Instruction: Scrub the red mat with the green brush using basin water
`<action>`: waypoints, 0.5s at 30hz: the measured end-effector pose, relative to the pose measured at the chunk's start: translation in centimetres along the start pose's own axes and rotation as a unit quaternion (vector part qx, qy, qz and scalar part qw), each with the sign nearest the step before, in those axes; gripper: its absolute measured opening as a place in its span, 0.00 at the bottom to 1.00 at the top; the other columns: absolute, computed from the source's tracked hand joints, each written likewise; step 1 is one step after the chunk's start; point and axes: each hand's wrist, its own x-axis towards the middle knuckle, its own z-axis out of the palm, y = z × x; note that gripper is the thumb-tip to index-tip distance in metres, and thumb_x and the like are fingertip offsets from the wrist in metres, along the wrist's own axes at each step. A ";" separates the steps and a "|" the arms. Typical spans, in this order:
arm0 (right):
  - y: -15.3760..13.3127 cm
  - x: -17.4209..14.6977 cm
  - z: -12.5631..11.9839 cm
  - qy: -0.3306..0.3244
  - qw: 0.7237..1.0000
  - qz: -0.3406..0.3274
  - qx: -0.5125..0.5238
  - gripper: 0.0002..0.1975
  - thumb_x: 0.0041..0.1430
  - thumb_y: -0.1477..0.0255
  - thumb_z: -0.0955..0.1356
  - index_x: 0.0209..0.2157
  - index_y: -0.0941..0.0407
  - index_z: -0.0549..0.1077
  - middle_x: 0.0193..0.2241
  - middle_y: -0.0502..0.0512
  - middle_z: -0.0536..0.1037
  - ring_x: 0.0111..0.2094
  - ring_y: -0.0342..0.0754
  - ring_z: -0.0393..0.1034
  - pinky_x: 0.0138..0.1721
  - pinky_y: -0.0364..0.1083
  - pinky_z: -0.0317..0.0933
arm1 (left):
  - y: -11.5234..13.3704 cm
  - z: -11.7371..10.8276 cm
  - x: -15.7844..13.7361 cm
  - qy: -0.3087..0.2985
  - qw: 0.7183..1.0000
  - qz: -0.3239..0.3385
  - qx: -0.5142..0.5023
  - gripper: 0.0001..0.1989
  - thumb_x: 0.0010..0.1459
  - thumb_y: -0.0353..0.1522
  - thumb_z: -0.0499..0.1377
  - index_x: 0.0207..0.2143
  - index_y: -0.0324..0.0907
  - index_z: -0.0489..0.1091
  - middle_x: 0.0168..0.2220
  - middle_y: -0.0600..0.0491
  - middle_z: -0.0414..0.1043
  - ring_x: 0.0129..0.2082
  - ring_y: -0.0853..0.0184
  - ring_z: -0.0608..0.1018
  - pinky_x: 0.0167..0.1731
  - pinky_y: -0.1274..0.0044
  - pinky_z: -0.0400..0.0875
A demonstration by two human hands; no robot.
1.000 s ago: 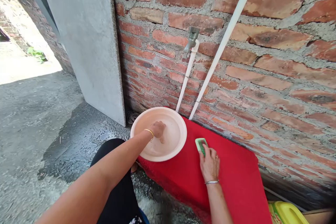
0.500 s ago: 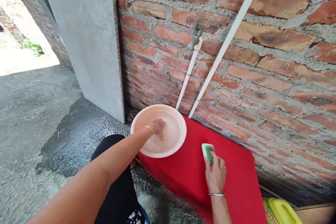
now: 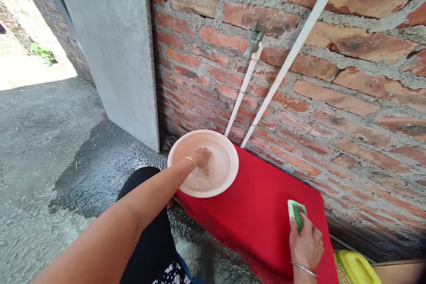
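The right hand (image 3: 306,242) grips a small, pale-green rectangular brush (image 3: 293,208) over the near right part of a bright red cloth (image 3: 258,186). The left hand (image 3: 201,158) is inside a round, pale-pink basin (image 3: 234,166) at the cloth's far left end; whether its fingers hold anything, I cannot tell.

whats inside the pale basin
Inside the basin are what looks like cloudy water and the left hand. The hand covers the patch directly beneath it, so what lies there, or whether it grips anything, cannot be seen.
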 end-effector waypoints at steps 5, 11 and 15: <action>1.3 -0.8 -0.4 0.029 0.999 0.044 0.001 0.31 0.63 0.51 0.54 0.52 0.58 0.72 0.36 0.67 0.73 0.36 0.59 0.66 0.31 0.52 0.56 | 0.0 -0.2 -0.1 -0.017 1.000 -0.006 0.007 0.46 0.37 0.47 0.72 0.57 0.39 0.64 0.59 0.38 0.61 0.57 0.47 0.67 0.55 0.61 0.66; -9.2 -3.7 1.2 -0.040 0.968 -0.151 0.196 0.27 0.65 0.52 0.55 0.50 0.54 0.73 0.44 0.62 0.73 0.43 0.53 0.67 0.42 0.50 0.59 | 0.1 0.0 -0.3 -0.006 1.000 -0.011 0.006 0.46 0.37 0.47 0.72 0.57 0.37 0.63 0.59 0.37 0.61 0.57 0.46 0.67 0.54 0.61 0.66; -12.4 -4.7 1.1 -0.071 0.953 -0.208 0.209 0.25 0.67 0.54 0.54 0.51 0.50 0.72 0.47 0.59 0.72 0.44 0.51 0.67 0.44 0.50 0.57 | 0.1 0.1 -0.6 0.001 1.000 -0.010 0.002 0.45 0.39 0.46 0.71 0.57 0.37 0.63 0.59 0.37 0.61 0.58 0.47 0.66 0.54 0.61 0.65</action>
